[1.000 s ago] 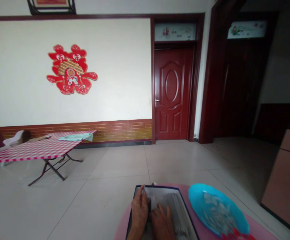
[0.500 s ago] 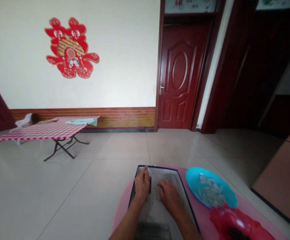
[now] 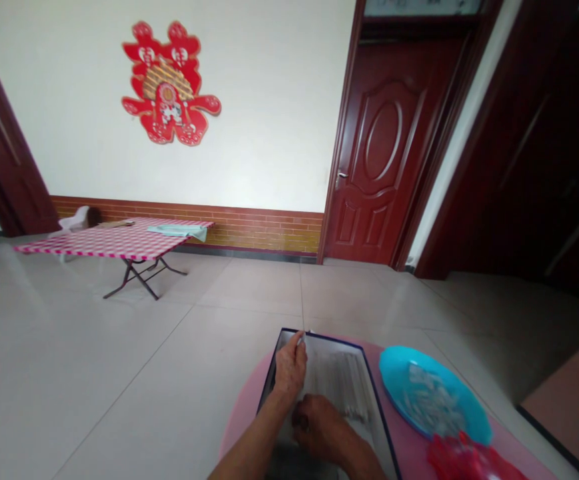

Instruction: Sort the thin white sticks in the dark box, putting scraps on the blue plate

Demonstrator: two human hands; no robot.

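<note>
A shallow box (image 3: pixel 380 408) with a dark blue rim and a pale inside lies lengthwise before me. My left hand (image 3: pixel 290 365) is over its far left part, fingers pressed together, with a small pale bit at the fingertips that I cannot identify. Nearer to me, my right hand (image 3: pixel 320 425) is curled closed beside my left wrist; what its fingers hold, if anything, is hidden. Thin greyish strips (image 3: pixel 345 380) lie side by side along the right of the box. At the near end, a dark area is partly covered by my forearms.
The box rests on a pink round table (image 3: pixel 244 417). On the right are a blue plastic basin (image 3: pixel 394 373) holding many small pale pieces and a crumpled red plastic bag (image 3: pixel 462 459). Farther off stand a checkered folding table (image 3: pixel 104 241) and a dark red door (image 3: pixel 382 147).
My right hand has moved left and toward me, off the strips and close to my left wrist. My left hand stays near the far left rim. The head view has shifted and tilted slightly.
</note>
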